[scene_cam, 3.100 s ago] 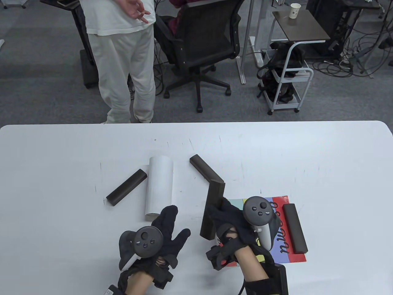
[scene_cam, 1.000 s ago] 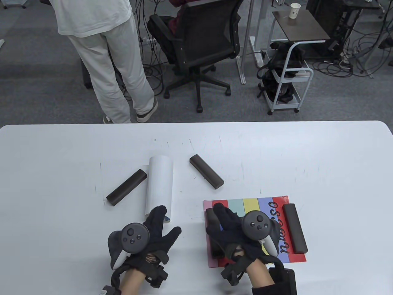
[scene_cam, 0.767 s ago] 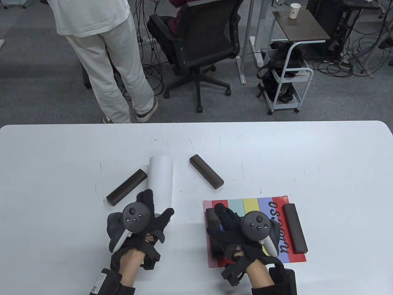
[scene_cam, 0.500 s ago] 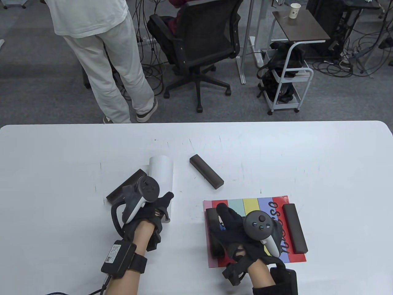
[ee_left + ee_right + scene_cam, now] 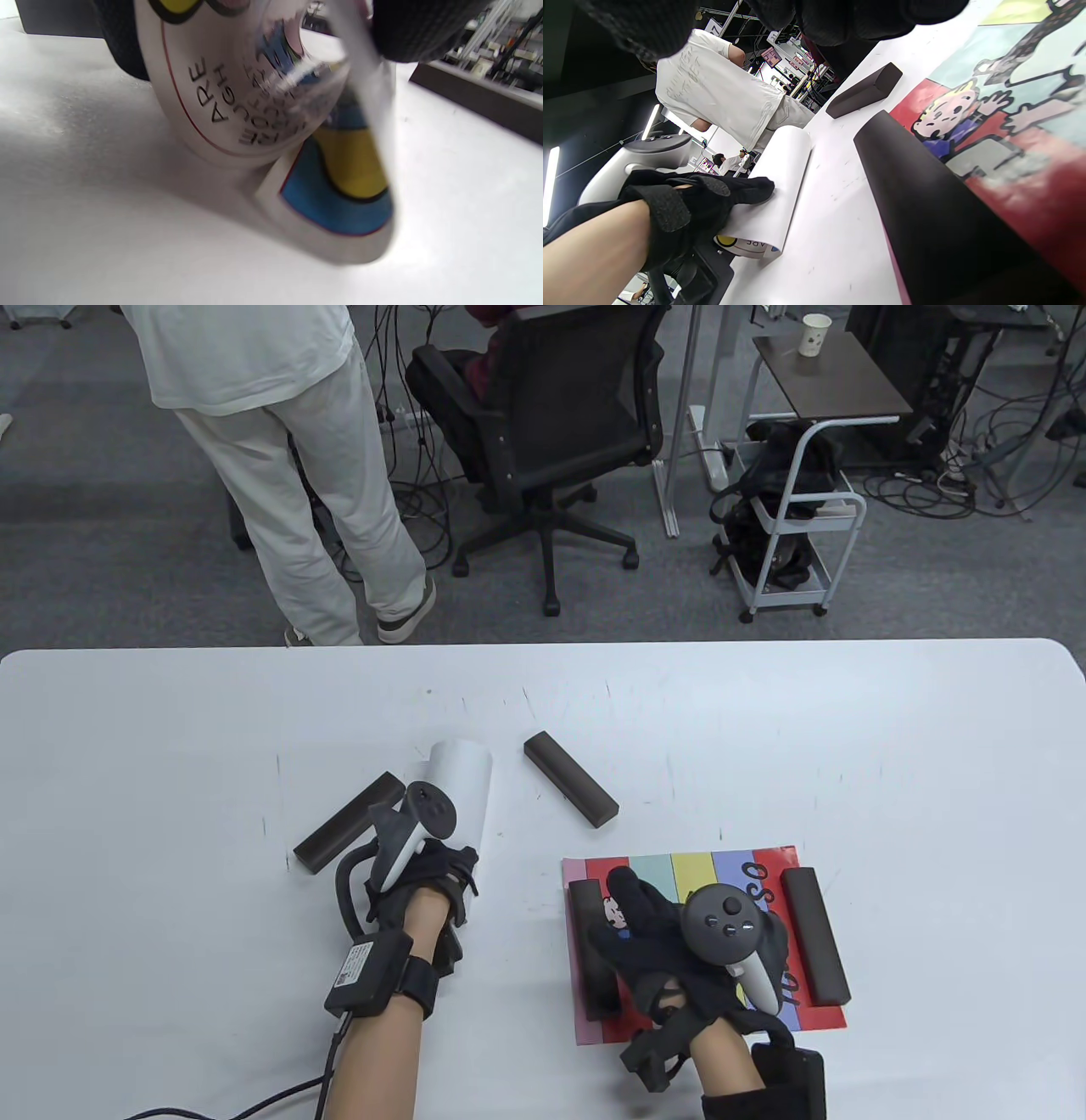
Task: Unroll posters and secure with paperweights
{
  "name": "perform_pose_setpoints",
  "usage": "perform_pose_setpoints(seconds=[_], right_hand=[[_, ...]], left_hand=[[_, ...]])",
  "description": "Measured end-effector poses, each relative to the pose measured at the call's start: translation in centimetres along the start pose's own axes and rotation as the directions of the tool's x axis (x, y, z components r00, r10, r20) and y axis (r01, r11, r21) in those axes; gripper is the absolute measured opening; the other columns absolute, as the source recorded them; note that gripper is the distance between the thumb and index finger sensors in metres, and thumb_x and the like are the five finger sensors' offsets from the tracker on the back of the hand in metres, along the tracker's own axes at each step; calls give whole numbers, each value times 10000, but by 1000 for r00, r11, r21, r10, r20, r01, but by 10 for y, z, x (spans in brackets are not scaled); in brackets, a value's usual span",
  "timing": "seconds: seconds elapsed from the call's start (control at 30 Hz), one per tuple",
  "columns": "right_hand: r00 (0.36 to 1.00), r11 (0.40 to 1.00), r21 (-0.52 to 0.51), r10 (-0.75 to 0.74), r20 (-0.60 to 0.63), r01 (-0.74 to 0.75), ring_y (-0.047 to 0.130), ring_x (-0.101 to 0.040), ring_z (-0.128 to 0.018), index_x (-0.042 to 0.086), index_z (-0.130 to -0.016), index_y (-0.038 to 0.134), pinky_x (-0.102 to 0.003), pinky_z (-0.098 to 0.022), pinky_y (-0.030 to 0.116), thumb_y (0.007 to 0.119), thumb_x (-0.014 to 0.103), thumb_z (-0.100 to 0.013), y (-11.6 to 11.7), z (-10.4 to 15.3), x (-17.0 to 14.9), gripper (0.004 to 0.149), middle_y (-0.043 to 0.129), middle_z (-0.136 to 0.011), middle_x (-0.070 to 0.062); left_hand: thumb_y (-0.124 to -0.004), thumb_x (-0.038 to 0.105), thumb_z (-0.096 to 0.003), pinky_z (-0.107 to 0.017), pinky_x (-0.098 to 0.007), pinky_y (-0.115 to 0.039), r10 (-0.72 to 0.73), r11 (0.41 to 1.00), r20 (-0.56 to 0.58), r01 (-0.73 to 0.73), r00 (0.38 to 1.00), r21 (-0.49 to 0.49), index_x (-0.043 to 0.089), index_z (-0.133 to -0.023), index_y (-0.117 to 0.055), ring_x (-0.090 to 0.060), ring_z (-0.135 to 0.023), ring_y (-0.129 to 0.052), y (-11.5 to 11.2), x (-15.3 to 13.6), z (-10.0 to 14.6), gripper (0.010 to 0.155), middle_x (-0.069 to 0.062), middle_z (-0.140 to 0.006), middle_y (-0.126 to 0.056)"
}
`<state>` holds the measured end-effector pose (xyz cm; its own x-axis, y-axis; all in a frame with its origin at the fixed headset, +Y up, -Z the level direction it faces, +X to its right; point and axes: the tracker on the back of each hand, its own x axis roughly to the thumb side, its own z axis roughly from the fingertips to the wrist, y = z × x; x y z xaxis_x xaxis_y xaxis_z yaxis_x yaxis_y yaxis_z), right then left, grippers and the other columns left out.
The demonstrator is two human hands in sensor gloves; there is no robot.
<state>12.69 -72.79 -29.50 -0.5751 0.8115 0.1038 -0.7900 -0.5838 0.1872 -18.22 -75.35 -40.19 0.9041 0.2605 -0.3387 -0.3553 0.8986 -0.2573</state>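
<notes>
A white rolled poster [image 5: 460, 782] lies left of centre. My left hand [image 5: 448, 867] grips its near end, thumb on one side and fingers on the other. The left wrist view looks into the roll's open end [image 5: 254, 97], where print and a loose blue-and-yellow flap show. A striped colourful poster [image 5: 696, 867] lies flat at the right. One dark paperweight [image 5: 587, 942] lies on its left edge and another [image 5: 814, 935] on its right edge. My right hand [image 5: 635, 901] is open over this poster, holding nothing. Two loose paperweights lie by the roll, one on the left [image 5: 348, 821] and one on the right [image 5: 570, 789].
The white table [image 5: 848, 729] stretches wide beyond the posters. A person in white [image 5: 280, 475] stands past the far edge, with an office chair [image 5: 560, 432] and a small cart [image 5: 797, 534] behind.
My left hand moved forward off the table and took hold of the roll's near end; the roll turned slightly. My right hand set its paperweight on the flat poster's left edge and let go.
</notes>
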Motion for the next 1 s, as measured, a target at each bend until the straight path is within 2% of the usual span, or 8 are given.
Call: perform_pose_setpoints(seconds=[0.1,0.23,0.33,0.5,0.53,0.7,0.83,1.0], right_hand=[[1000,1000,0,-8,-1,8,546,-480,-938,161,-1009,448,-590,-675,537,726,581,-430,0,0,0,768,506,-1062,-185],[1000,1000,3,-14,3,14,547,-479,-938,160,-1009,451,-590,-675,537,724,581,-432,0,-1,0,765,506,-1062,-187],[1000,1000,6,-9,3,9,550,-481,-936,159,-1009,455,-589,-674,540,724,582,-432,1,-1,0,764,510,-1062,-184],[1000,1000,11,-3,5,3,552,-481,-934,160,-1009,455,-589,-672,543,723,582,-431,2,-1,1,764,513,-1060,-186],[1000,1000,13,0,8,0,552,-482,-934,158,-1009,456,-588,-672,543,722,582,-432,2,-1,1,763,511,-1060,-186],[1000,1000,20,5,26,-6,554,-481,-933,158,-1008,459,-588,-671,544,721,582,-434,5,0,6,760,513,-1060,-185],[998,999,7,39,48,-39,557,-488,-932,155,-1010,468,-593,-670,542,728,578,-435,7,1,18,760,519,-1060,-194],[983,989,11,144,117,-146,576,-487,-923,155,-1014,471,-586,-664,556,733,581,-437,17,-2,58,764,528,-1061,-196]], left_hand=[[-827,461,-434,-461,-405,-880,121,992,19,-122,992,30,56,-1003,-548,-272,-676,-1000,5,-17,7,752,-162,-891,-789],[-843,431,-426,-430,-402,-891,185,981,49,-188,981,56,60,-980,-600,-253,-635,-1022,17,-40,25,709,-147,-851,-829],[-843,430,-425,-418,-404,-894,127,982,93,-138,988,131,60,-973,-613,-254,-622,-1028,33,-52,50,700,-146,-843,-836],[-842,430,-428,-417,-407,-893,-126,954,92,95,988,284,62,-974,-617,-259,-622,-1028,50,-62,97,695,-147,-844,-837],[-839,433,-430,-422,-406,-893,-196,936,87,160,977,314,66,-976,-615,-257,-626,-1027,50,-63,107,695,-144,-848,-836],[-838,432,-430,-428,-411,-892,-340,882,47,301,939,362,67,-977,-616,-264,-636,-1025,33,-66,129,694,-145,-852,-834],[-835,434,-430,-430,-408,-894,-421,852,19,388,907,351,71,-976,-617,-259,-639,-1026,11,-66,131,691,-141,-852,-835],[-834,437,-425,-455,-413,-896,-487,827,5,459,873,325,78,-986,-601,-267,-675,-1016,-16,-62,128,706,-141,-876,-819]])
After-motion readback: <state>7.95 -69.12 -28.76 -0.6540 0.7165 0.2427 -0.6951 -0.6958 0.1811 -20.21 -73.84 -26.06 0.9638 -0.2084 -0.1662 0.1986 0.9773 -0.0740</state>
